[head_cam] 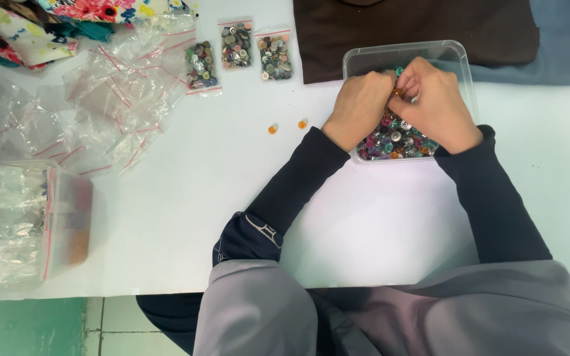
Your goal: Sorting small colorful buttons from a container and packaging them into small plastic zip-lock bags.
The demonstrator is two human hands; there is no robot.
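A clear plastic container (460, 53) full of mixed coloured buttons (394, 138) stands on the pale table. Both my hands are inside it, close together. My left hand (359, 105) is curled with its fingers down among the buttons. My right hand (438, 104) is beside it, fingertips pinched on a small orange button (398, 92) between the two hands. Two orange buttons (272, 129) (302, 124) lie loose on the table left of the container.
Three filled button bags (237, 46) lie at the back. Several empty zip bags (126, 86) spread at the left, more in a clear tub (67, 224). Floral cloth (41, 23) sits far left; brown cloth (417, 33) and blue cloth (562, 59) lie behind the container.
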